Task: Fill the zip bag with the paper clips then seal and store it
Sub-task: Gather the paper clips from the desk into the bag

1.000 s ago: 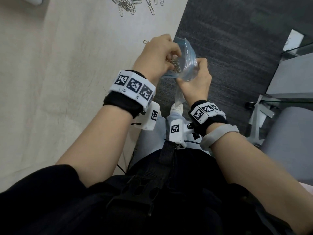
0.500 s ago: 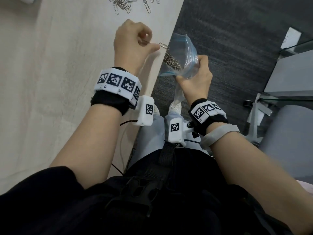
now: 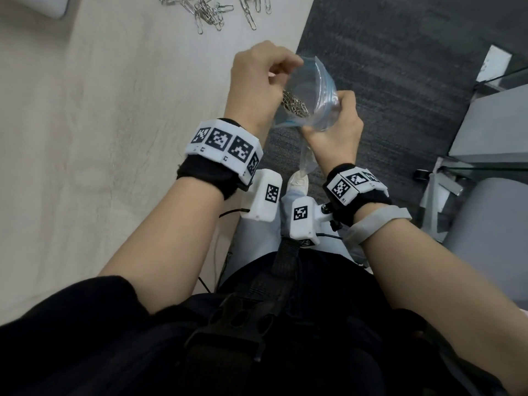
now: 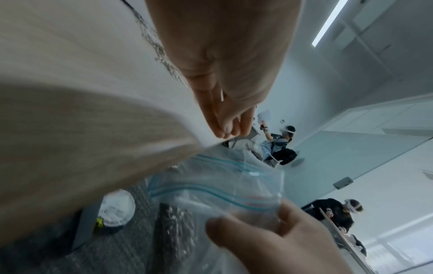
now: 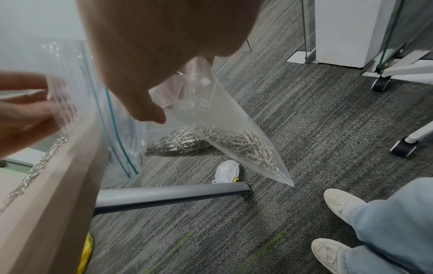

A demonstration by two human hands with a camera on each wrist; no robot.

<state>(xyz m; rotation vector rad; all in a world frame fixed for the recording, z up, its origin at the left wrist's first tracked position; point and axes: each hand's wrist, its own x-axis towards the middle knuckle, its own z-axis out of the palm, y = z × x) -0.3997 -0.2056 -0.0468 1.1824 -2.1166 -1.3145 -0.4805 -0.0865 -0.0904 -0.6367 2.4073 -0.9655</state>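
Here the bag (image 3: 310,95) hangs in the air just past the table (image 3: 114,110) edge, over the carpet (image 3: 400,67), mouth open and facing up toward the head camera. The zip strip shows teal in the left wrist view. Clips (image 5: 255,148) sit heaped in the bag's lower corner, which points down toward the floor in the right wrist view; more of the heap shows through the mouth in the head view. The right hand (image 3: 334,130) grips the bag's near side below the mouth, fingers curled round the plastic, thumb (image 5: 143,103) pressing the film, wrist bent up. The left hand (image 3: 257,84) is at the mouth's far-left rim, knuckles up, fingers curled in with the tips bunched together at the opening. A thin bit of wire shows between those fingertips in the left wrist view, blurred, so whether it is a clip being pinched I cannot tell. Both forearms reach forward from the body, wrists close together, each with a marker band (image 3: 223,144) and a white camera block (image 3: 264,195). Loose clips (image 3: 211,10) lie in a pile on the table at the far edge, well apart from the hands. White shoes (image 5: 339,204) and pale jeans (image 5: 393,222) show below. A grey table foot (image 5: 164,194) lies on the carpet.
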